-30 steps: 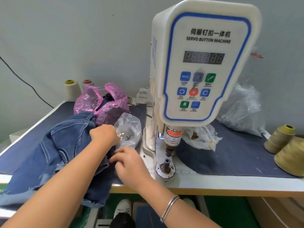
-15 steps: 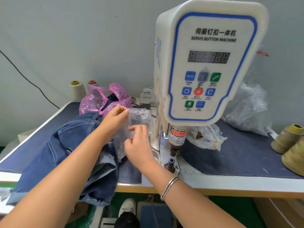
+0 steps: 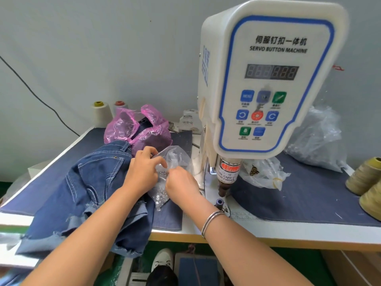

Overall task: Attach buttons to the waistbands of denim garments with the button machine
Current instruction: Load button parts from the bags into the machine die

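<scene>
Tight on my left, open on my right

Denim shorts [image 3: 82, 193], pink bag [image 3: 138, 129] and clear button bag [image 3: 173, 159] crowd the table left of the button machine [image 3: 266, 79]; bare blue mat [image 3: 309, 203] lies between its ram [image 3: 225, 178] and the thread cones [image 3: 365, 176].

Right hand [image 3: 181, 182]: fingertips lie inside the clear plastic bag [image 3: 171, 159], and whether they pinch anything cannot be told. Small metal pieces [image 3: 159, 196] in the bag are too small to identify. Left hand [image 3: 142, 172]: covers part of the bag's mouth. Denim garment [image 3: 88, 195]: waistband partly hidden behind the pink bag [image 3: 136, 129]; lower hem covered by the left forearm. Thread cones [image 3: 369, 182]: cut off by the right edge. Shoe [image 3: 164, 263]: partly hidden beneath the table [image 3: 268, 230].
</scene>
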{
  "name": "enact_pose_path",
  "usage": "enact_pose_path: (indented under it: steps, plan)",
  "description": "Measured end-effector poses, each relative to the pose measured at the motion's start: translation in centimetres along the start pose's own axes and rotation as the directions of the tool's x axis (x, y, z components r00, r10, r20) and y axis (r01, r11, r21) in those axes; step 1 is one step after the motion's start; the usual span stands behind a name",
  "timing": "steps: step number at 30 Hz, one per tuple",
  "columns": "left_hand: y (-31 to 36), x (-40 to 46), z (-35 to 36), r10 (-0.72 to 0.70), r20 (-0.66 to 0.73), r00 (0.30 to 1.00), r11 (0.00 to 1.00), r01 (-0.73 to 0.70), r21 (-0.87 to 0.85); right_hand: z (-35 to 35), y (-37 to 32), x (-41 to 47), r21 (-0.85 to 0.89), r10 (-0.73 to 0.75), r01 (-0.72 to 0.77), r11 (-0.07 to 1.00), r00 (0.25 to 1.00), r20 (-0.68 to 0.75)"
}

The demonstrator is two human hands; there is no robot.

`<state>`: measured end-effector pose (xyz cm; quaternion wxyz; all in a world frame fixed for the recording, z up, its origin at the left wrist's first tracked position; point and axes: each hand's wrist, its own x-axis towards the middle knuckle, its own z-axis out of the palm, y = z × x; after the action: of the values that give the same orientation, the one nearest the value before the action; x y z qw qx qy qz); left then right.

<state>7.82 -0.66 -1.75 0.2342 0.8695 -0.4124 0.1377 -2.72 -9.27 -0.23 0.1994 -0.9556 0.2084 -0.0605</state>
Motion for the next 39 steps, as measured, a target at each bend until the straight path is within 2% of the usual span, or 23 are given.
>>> enact_pose_path:
  steps: [6,10,24,29,31,34,37,39]
  plan:
    - [-0.3,-0.9,0.9,-0.058,0.124,0.991,0.998,0.053,0.044,0.3,0.8,1.9,-0.14,0.047,-0.043,0.989,0.999,0.023]
    - [-0.7,-1.3,1.5,-0.131,0.088,0.987,0.991,0.132,-0.002,0.5,0.8,2.4,-0.203,0.008,-0.012,0.979,1.0,-0.02]
    - [-0.9,-1.6,1.9,-0.113,0.056,0.992,0.993,0.115,-0.036,0.7,1.6,2.5,-0.144,-0.02,0.007,0.99,0.996,-0.09]
    - [-1.0,-1.6,1.8,-0.107,0.047,0.993,0.991,0.111,-0.079,0.6,1.4,2.3,-0.149,-0.018,0.009,0.989,0.998,-0.058]
    - [-1.0,-1.6,1.7,-0.103,0.109,0.989,0.991,0.111,-0.069,0.5,1.3,2.3,-0.154,-0.017,0.014,0.988,1.0,-0.022]
    - [-1.0,-1.4,1.0,-0.11,0.281,0.954,0.99,0.129,-0.053,0.1,1.3,2.4,-0.145,-0.005,0.005,0.989,1.0,0.001]
    - [-1.3,-0.8,-0.2,-0.084,0.414,0.907,0.963,0.18,-0.198,-0.2,1.5,2.4,-0.115,0.003,-0.006,0.993,1.0,-0.026]
    - [-1.7,-0.4,-0.9,-0.034,0.533,0.845,0.925,0.229,-0.304,-0.1,1.7,2.3,-0.089,0.005,-0.009,0.996,0.999,-0.042]
